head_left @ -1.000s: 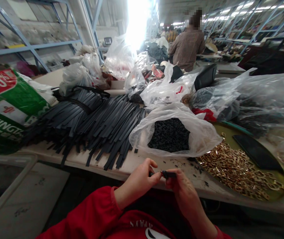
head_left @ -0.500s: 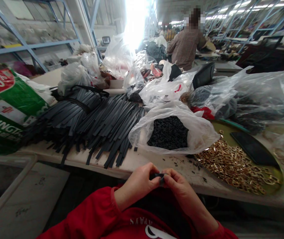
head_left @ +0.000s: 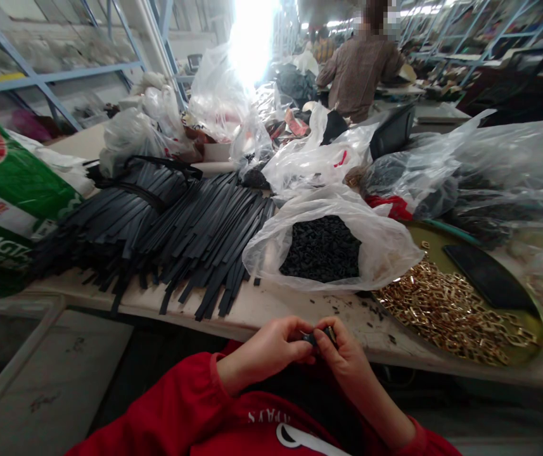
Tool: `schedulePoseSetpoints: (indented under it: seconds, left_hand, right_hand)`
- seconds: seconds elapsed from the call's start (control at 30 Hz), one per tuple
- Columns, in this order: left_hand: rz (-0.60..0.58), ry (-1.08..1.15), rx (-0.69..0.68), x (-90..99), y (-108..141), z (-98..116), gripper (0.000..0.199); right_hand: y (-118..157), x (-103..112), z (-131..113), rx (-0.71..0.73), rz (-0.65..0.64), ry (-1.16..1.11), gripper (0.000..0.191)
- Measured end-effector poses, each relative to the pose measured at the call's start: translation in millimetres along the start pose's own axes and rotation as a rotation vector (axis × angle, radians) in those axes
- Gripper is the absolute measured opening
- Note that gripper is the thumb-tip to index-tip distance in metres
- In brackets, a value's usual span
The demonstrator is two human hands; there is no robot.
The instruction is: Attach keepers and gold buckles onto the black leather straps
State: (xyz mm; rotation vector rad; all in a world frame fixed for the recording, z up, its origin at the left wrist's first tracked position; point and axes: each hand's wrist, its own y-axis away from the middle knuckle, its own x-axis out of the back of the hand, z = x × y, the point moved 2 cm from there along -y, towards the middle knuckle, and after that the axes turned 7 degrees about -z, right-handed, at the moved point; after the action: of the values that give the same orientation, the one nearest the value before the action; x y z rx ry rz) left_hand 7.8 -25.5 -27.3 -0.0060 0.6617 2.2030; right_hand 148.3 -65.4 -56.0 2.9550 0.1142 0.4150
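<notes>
Close to my body, just in front of the table edge, both hands meet with fingertips pinched together. My left hand (head_left: 275, 345) is closed on a short piece of black strap (head_left: 308, 339), most of it hidden by the fingers. My right hand (head_left: 344, 354) pinches the same strap from the other side. A small dark end with a brassy glint shows between its thumb and forefinger, too small to name surely. Beyond the hands lies an open clear plastic bag (head_left: 261, 259) holding many small black pieces (head_left: 321, 250). Rightward, gold metal buckles (head_left: 447, 310) are heaped on an olive round tray (head_left: 528, 354).
Long black strips (head_left: 218, 240) lie in bundles at the left on the pale table (head_left: 271, 304), beside a green bag (head_left: 0, 234). A dark flat phone-like slab (head_left: 490, 278) rests on the tray. Plastic bags (head_left: 319, 158) crowd the back. A person (head_left: 361, 76) works farther off.
The fingers have shifted on the strap, which is now mostly covered. My right hand has turned, showing a brassy glint at its fingertips. The view has moved slightly.
</notes>
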Motion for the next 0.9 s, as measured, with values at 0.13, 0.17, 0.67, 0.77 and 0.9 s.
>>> schedulePoseSetpoints:
  seconds: [0.13, 0.17, 0.67, 0.77, 0.9]
  left_hand:
    - [-0.006, 0.109, 0.015, 4.0, 1, -3, 0.04]
    - [0.006, 0.144, 0.025, 4.6, 1, -4, 0.041]
    - [-0.101, -0.293, 0.161, 1.3, 20, 4, 0.031]
    - [-0.105, -0.351, 0.189, 1.0, 25, 6, 0.03]
    - [-0.067, -0.43, 0.16, -2.5, 26, 10, 0.028]
  right_hand:
    - [0, -2, 4, 0.005, 0.061, 0.002, 0.024]
    - [0, -2, 3, 0.01, 0.058, 0.006, 0.022]
    - [20, -4, 4, 0.101, 0.033, 0.103, 0.017]
    - [22, -7, 4, 0.104, 0.041, 0.109, 0.016]
    - [22, -6, 4, 0.084, 0.039, 0.112, 0.016]
